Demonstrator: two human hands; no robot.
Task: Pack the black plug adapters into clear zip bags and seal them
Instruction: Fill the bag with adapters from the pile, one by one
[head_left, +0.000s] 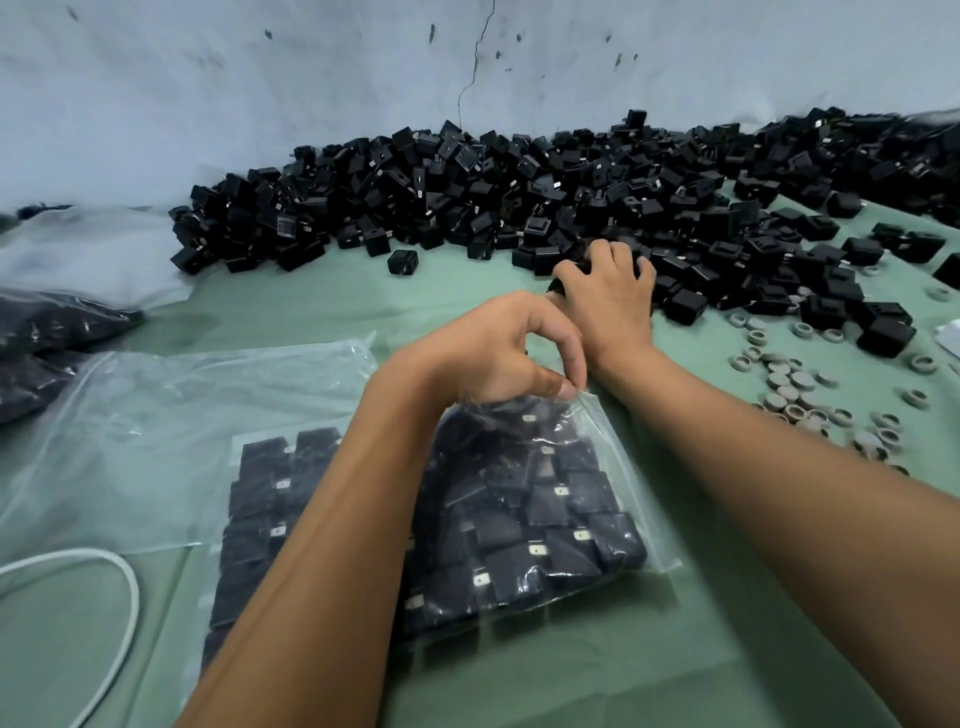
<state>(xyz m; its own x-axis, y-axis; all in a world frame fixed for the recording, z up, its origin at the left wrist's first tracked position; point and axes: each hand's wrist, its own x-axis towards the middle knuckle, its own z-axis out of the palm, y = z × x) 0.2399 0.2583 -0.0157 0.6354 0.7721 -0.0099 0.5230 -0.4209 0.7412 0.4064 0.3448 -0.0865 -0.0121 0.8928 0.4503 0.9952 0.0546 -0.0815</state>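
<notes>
Plug adapters (519, 176) lay heaped, small glossy black cubes, along the far side of the desk (311, 312); more filled the clear zip bag (519, 519) near centre. Left hand (498, 353) pinched the bag's open mouth; right hand (608, 291) was curled over adapters at the heap's near edge. With that slippery mouth held by one pinch, I judged it could sag shut, spilling the incoming handful.

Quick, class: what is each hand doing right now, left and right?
Left hand: pinching the mouth of the zip bag of adapters.
Right hand: curled round black plug adapters at the pile's edge.
</notes>
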